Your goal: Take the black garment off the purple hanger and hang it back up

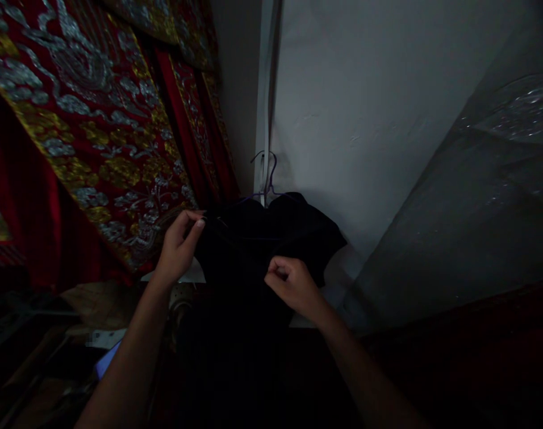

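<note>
A black garment (249, 262) with short sleeves, perhaps a shirt or dress, hangs in front of me on a thin purple hanger (272, 173). My left hand (181, 241) pinches the garment's edge near its left shoulder, thumb against fingers. Lower down, at the garment's front, my right hand (292, 280) is closed with thumb and fingertips together on the dark cloth. The picture is so dark that folds and the garment's lower end cannot be made out.
Red hangings (102, 119) with silver and gold embroidery fill the left. Behind the garment stands a pale wall (365, 89) with a vertical strip (265, 77). Clear plastic sheeting (490, 196) covers the right side. Dim clutter (97, 304) lies low on the left.
</note>
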